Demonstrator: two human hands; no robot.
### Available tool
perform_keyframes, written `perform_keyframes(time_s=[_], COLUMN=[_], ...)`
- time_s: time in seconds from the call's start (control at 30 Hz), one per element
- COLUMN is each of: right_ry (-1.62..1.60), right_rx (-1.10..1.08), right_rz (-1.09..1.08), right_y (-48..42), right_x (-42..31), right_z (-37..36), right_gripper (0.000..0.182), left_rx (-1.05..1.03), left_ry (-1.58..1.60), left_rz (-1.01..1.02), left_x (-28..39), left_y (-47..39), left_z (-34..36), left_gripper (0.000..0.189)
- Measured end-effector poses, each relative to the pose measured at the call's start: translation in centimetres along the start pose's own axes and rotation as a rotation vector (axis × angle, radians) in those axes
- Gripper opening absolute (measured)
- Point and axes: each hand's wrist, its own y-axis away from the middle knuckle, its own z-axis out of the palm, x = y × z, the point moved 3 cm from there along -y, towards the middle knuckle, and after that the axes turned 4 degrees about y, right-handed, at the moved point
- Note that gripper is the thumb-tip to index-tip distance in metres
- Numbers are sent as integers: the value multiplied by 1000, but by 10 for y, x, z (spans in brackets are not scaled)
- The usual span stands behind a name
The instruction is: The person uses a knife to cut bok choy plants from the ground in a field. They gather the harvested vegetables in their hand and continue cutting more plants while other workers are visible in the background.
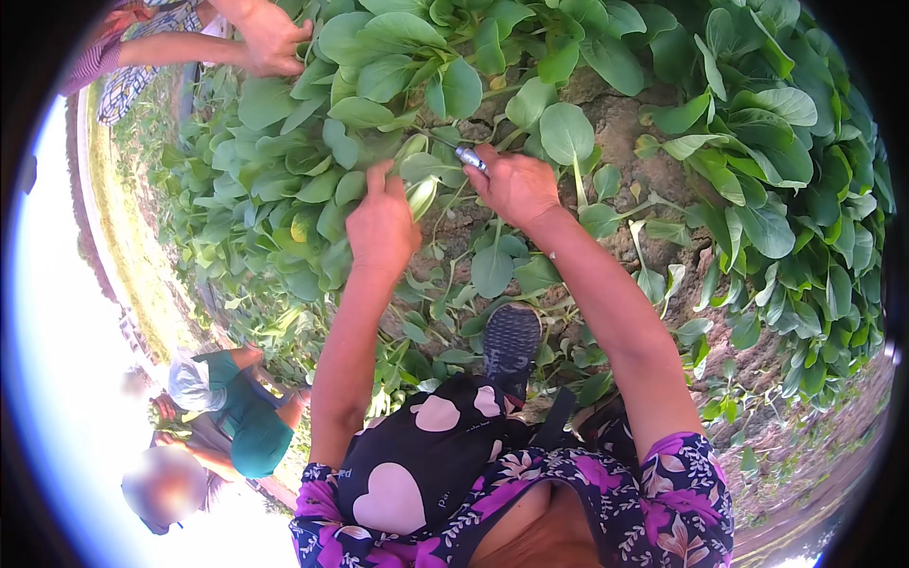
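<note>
My left hand (383, 226) is closed around leafy greens that look like bok choy, with pale green stalks (424, 197) showing at its right side. Leaves hide some of its fingertips. In my right hand (517, 186) is a small knife with a shiny metallic handle (470, 157). Its thin blade points up and left, close to the stalks, and its tip is partly lost among leaves. Loose leaves (491, 270) lie on the soil (618, 135) below my hands.
Dense greens (767, 142) grow on the right and along the top. Another person's hands (273, 39) reach into the plants at upper left. Farther off at lower left, a person in green clothing (263, 437) bends over, holding greens. My dark shoe (513, 341) stands among fallen leaves.
</note>
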Motion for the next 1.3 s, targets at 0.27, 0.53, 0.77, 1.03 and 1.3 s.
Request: perform_keyframes(time_s=[0.27, 0.53, 0.77, 1.03, 1.3], right_ry=[-375, -1500, -1443, -526, -407], right_rx=[4, 101, 53, 187, 123], right_rz=[110, 369, 380, 265, 332], right_y=[34, 86, 78, 30, -17], right_x=[14, 15, -12, 19, 13], right_z=[-26, -54, -57, -51, -46], right_gripper=[44, 36, 40, 45, 46], left_rx=[166, -79, -597, 151, 197], left_ry=[392, 840, 1571, 19, -290], left_rz=[103, 443, 168, 609, 341], left_x=[4, 65, 70, 96, 71], left_y=[32, 73, 30, -35, -83], left_z=[-24, -61, -19, -66, -48], left_gripper=[49, 58, 80, 57, 56])
